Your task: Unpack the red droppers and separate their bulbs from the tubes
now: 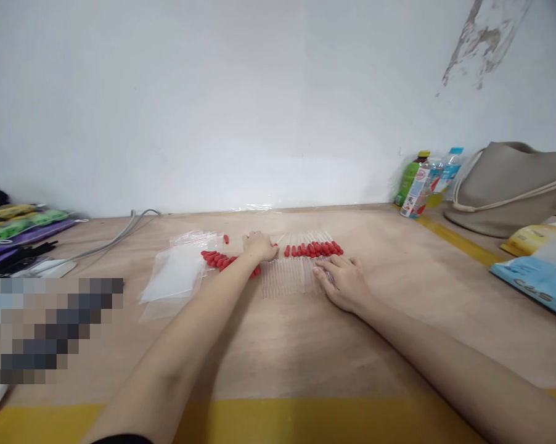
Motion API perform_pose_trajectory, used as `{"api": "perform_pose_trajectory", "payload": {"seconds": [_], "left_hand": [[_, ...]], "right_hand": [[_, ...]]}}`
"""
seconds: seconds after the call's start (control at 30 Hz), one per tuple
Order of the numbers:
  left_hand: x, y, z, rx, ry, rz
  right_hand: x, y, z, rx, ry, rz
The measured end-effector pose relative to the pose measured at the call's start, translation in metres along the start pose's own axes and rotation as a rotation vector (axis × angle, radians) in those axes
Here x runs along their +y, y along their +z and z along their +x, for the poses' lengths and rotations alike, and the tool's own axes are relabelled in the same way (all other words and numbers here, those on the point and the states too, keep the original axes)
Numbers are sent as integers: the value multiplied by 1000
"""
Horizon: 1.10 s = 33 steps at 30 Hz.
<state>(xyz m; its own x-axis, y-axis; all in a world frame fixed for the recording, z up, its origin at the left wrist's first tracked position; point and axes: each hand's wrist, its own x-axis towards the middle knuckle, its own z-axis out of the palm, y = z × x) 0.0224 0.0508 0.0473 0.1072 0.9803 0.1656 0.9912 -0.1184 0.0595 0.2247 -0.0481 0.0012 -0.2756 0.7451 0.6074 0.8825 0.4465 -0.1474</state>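
Observation:
My left hand (259,245) has its fingers closed together at the left end of a row of red-tipped clear sticks (322,248); a small red piece shows at its fingertips. Below that row lie several thin clear tubes (285,277), side by side on the table. My right hand (343,280) rests at the right end of these tubes, fingers apart and lying on the table, touching them. A heap of loose red pieces (216,259) is partly hidden behind my left forearm. One red piece (226,239) lies alone behind the heap.
Clear plastic bags (174,274) lie left of my left arm. A grey cable (116,237) and colourful packs (28,231) are further left. Bottles (415,188), a grey bag (513,185) and a blue packet (532,283) stand or lie on the right. A wall borders the table (278,364) behind.

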Motion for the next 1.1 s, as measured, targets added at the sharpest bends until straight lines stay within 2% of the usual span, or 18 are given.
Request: {"api": "perform_pose_trajectory", "payload": {"seconds": [0.13, 0.2, 0.3, 0.37, 0.5, 0.6, 0.73, 0.8, 1.1], "left_hand": [[-1, -7, -9, 103, -15, -5], [-4, -13, -22, 204, 9, -23], [-12, -19, -53, 445, 157, -86], [-19, -20, -78, 530, 283, -108], [-30, -10, -119, 526, 466, -122], [-31, 1, -133, 519, 518, -172], [-27, 9, -133, 507, 578, -226], [-26, 10, -132, 512, 618, -249], [-22, 14, -124, 421, 731, -293]], "right_hand": [[2, 0, 1, -25, -35, 7], [2, -1, 1, -25, -54, 15], [2, -1, 1, -9, -35, 32], [2, -1, 1, 38, 1, 60], [2, -1, 2, 170, 8, 110], [0, -3, 1, 189, -106, 137], [-10, -4, 0, 111, -345, 145], [-16, -2, -1, 104, -410, 140], [-28, 5, -1, 128, -484, 200]]}}
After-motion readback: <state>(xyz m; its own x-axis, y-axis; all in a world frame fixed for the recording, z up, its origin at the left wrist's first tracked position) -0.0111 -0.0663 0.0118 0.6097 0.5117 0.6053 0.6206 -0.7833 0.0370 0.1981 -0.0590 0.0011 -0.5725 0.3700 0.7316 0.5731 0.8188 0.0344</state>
